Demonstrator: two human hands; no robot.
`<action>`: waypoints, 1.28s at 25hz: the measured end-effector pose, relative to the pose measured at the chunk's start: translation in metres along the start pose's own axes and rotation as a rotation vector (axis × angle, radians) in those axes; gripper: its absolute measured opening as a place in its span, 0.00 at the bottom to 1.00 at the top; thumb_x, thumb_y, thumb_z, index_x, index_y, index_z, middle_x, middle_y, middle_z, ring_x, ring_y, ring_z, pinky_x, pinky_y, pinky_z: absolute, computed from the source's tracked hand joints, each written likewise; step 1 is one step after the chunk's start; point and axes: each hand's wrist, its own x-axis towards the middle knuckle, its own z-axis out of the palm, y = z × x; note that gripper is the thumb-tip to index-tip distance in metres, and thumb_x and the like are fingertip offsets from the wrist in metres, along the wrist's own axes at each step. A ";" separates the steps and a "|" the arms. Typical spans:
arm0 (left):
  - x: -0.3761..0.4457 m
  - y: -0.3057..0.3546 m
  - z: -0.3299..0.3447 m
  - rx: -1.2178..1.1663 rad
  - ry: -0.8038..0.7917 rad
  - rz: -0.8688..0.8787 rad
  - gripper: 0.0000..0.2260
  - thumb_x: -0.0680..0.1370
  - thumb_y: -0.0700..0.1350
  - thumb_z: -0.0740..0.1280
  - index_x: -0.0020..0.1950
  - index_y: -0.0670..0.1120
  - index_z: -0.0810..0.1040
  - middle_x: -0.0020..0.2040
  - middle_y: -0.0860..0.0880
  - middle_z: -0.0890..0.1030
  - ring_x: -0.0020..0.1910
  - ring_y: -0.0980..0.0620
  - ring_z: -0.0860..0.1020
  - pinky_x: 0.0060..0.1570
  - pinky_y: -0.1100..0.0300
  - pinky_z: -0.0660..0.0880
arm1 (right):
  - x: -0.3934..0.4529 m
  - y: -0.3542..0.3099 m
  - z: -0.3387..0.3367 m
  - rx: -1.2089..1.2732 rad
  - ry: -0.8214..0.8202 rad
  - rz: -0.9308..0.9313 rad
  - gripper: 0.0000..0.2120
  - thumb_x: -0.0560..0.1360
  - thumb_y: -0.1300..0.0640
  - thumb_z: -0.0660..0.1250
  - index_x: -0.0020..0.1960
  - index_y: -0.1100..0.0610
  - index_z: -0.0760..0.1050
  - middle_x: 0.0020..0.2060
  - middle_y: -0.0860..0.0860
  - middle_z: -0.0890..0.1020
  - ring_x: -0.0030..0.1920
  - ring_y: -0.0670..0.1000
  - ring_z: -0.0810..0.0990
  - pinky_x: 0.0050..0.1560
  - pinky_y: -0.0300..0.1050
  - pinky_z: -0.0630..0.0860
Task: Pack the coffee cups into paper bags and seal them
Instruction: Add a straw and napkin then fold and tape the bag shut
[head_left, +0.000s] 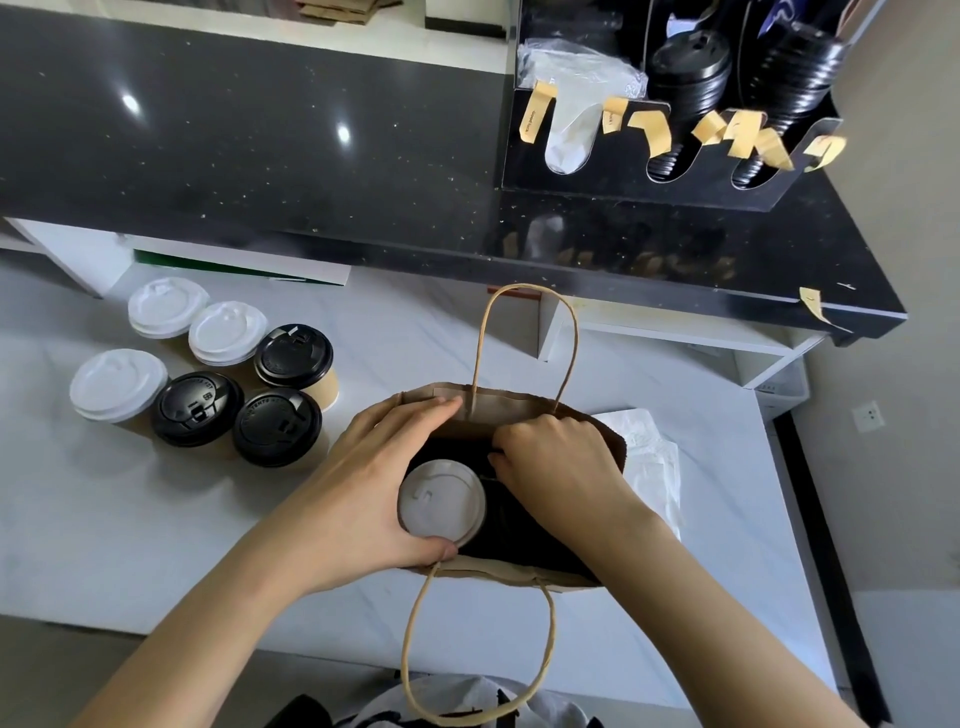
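Observation:
An open brown paper bag (498, 410) with twisted handles stands on the white counter. Inside it, on the left, sits a cup with a white lid (441, 501). My left hand (374, 478) wraps around the bag's left side, fingers on the far rim and thumb by the near rim. My right hand (556, 462) reaches into the bag's dark right half, its fingers curled; whatever it touches is hidden. To the left stand several loose cups: white-lidded ones (228, 332) and black-lidded ones (278, 426).
A raised black stone counter (260, 156) runs along the back. On it stands a black lid dispenser (670, 156) with stacked black lids and tape strips. White paper or bags (649, 457) lie right of the brown bag. The white counter's edge is near my body.

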 end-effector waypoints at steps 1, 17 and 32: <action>0.000 0.000 0.000 -0.001 0.000 0.000 0.53 0.63 0.59 0.81 0.81 0.63 0.52 0.72 0.77 0.51 0.75 0.70 0.48 0.65 0.81 0.49 | -0.003 0.001 -0.001 0.033 0.011 0.000 0.11 0.83 0.51 0.59 0.51 0.52 0.80 0.45 0.51 0.84 0.47 0.58 0.83 0.40 0.47 0.65; 0.000 -0.009 -0.001 0.034 0.029 -0.033 0.53 0.61 0.61 0.82 0.79 0.66 0.55 0.74 0.76 0.54 0.76 0.70 0.51 0.72 0.68 0.54 | -0.064 0.080 -0.024 0.697 0.619 0.262 0.04 0.78 0.59 0.71 0.46 0.53 0.84 0.34 0.42 0.82 0.38 0.45 0.79 0.38 0.30 0.70; -0.002 -0.011 -0.002 -0.019 0.047 -0.023 0.50 0.60 0.63 0.79 0.79 0.64 0.60 0.77 0.72 0.58 0.78 0.66 0.55 0.72 0.70 0.53 | -0.078 0.094 0.159 0.322 0.045 0.576 0.23 0.68 0.41 0.76 0.56 0.51 0.74 0.51 0.47 0.72 0.53 0.55 0.73 0.54 0.48 0.69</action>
